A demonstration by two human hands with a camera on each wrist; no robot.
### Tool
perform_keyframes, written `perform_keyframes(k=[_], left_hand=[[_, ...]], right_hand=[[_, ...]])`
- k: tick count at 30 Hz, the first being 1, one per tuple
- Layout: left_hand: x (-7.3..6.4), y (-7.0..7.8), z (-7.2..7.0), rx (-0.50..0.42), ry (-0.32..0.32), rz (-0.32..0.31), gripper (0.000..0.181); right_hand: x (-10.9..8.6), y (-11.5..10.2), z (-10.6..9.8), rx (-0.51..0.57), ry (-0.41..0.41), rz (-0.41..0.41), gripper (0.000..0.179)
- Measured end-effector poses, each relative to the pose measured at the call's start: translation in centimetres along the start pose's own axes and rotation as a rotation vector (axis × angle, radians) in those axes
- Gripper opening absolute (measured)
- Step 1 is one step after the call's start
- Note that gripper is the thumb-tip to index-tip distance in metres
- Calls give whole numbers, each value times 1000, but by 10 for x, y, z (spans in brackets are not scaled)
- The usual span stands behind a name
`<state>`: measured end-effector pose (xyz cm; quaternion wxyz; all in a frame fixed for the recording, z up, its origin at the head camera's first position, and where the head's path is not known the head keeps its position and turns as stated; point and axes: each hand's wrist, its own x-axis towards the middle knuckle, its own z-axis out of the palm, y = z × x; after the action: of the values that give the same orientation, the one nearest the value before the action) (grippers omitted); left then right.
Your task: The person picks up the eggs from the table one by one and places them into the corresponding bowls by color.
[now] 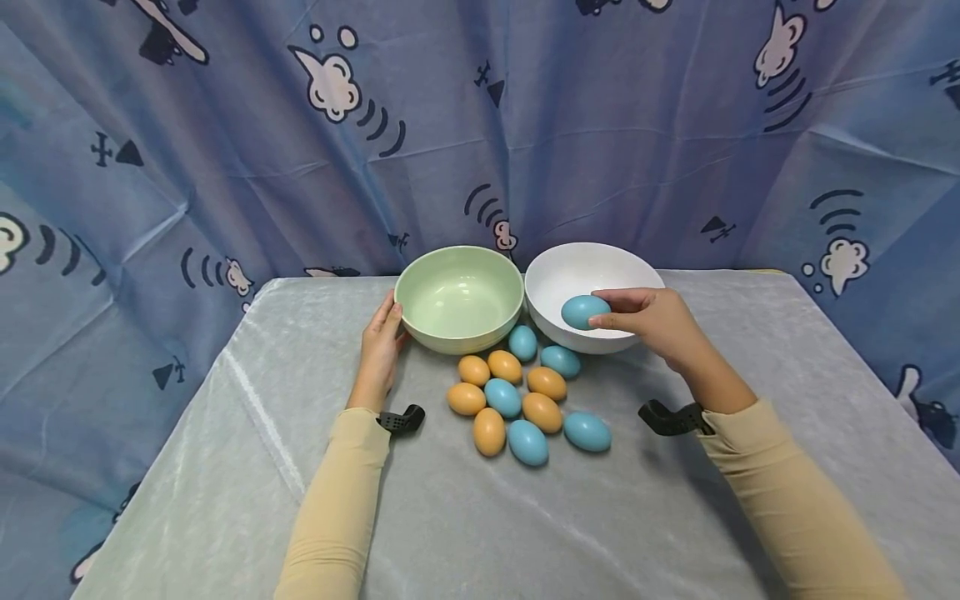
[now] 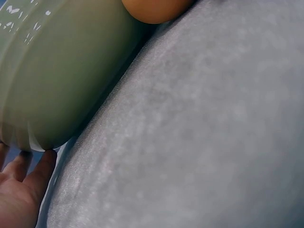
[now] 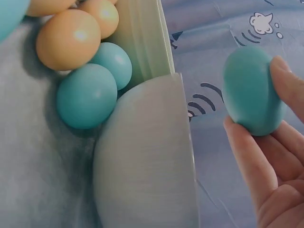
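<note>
This is perhaps a makeshift studio: patterned curtain (image 1: 615,108), cloth-covered table (image 1: 540,542)

Eggs (image 1: 502,398) lie before two adjacent bowls (image 1: 459,335)

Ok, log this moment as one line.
right hand: pinches blue egg above white bowl | left hand: touches side of green bowl | orange eggs, other blue eggs: on gray cloth

Beyond the left hand (image 2: 21,192), its wrist view's edges crop the green bowl (image 2: 61,71); behind the right hand (image 1: 654,323), part of the white bowl (image 1: 592,271) is hidden.
</note>
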<state>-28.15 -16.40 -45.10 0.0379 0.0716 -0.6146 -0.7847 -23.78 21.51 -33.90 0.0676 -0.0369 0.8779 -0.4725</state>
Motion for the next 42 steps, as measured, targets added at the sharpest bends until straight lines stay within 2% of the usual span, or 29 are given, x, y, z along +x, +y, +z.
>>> perform_keyframes(k=[10, 23, 42], left_hand=[[0, 0, 1, 11, 4, -6, 57], [-2, 0, 0, 14, 5, -4, 55], [0, 0, 0, 19, 10, -16, 57]], right_hand=[[14, 2, 0, 11, 38, 14, 67], [42, 12, 7, 46, 27, 41, 63], [72, 17, 17, -87, -6, 102, 61]])
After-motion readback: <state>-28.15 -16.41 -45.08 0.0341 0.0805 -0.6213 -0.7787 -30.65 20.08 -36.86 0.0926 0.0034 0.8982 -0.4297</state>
